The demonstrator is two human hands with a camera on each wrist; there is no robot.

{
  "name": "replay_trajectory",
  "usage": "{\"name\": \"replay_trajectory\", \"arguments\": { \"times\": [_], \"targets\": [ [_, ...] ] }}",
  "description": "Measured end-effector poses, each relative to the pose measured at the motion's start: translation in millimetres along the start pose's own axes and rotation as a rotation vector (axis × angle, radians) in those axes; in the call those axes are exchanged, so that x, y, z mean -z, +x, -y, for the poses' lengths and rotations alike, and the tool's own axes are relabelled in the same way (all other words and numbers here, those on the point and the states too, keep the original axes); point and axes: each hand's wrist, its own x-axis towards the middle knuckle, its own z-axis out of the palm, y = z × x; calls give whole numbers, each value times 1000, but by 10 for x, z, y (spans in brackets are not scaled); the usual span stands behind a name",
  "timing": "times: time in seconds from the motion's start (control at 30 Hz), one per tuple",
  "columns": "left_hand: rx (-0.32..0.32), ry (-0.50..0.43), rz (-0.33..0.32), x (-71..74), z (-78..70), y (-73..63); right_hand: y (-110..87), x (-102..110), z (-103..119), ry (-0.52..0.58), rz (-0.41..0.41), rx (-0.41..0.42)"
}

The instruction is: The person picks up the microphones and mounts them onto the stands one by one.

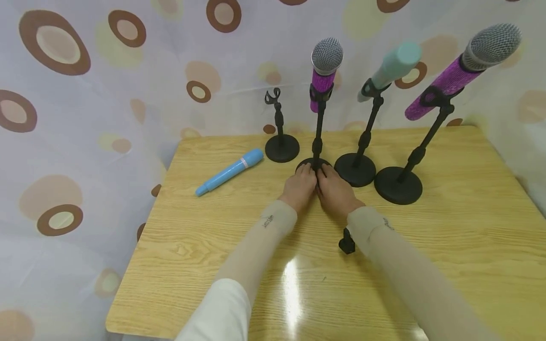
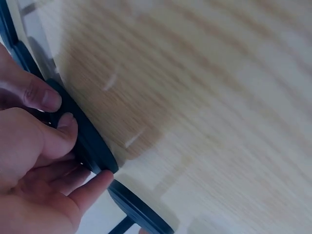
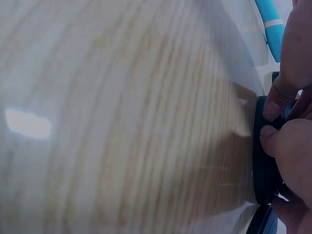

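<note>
Both hands grip the round black base of a microphone stand, the second from the left. My left hand has the left side of the base and my right hand the right side. In the left wrist view, the thumbs lie close together on the near edge of the base, with fingers at its sides. The right wrist view shows the same base standing on the table. A microphone with a silver mesh head and sparkly purple handle sits upright in the stand's clip.
Left of it stands a stand with a vacant clip. To the right, stands hold a mint-green microphone and another purple microphone. A blue microphone lies on the wooden table. A small black clip-like piece is beside the right wrist.
</note>
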Motion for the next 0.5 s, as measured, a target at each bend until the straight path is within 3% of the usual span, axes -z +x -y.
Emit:
{"name": "replay_trajectory", "arguments": {
  "times": [0.37,0.5],
  "targets": [
    [-13,-19,57,-10,136,140,263,-23,-63,-65,62,-71],
    [2,-82,93,-27,256,166,321,-57,-64,-76,70,-84]
  ]
}}
